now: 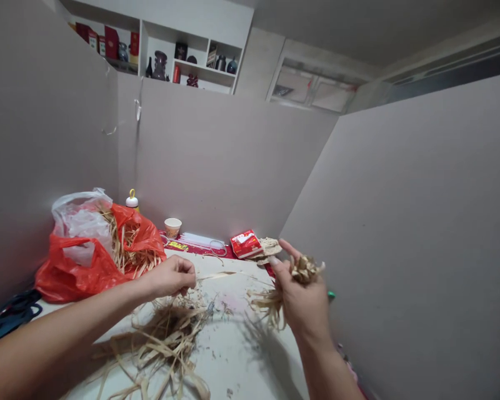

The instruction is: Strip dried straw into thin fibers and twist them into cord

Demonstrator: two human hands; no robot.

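Observation:
My left hand [175,276] is closed in a pinch on one end of a thin straw strand [216,275]. The strand stretches across to my right hand [302,297], which is raised and wrapped round a bundle of dried straw [306,269]. Loose ends of that bundle hang out below the thumb, over the table; its woven or knotted top shows above the palm. My right index finger points outward. Beneath my left hand lies a loose heap of straw strips [166,344] on the white table [233,355].
At the left stands a red plastic bag [79,272] full of straw, with a yellow-topped bottle [131,200] behind it. A paper cup [173,226], a red tissue pack [245,244] and a flat woven piece [269,250] are at the back. Grey partitions [208,155] enclose the table.

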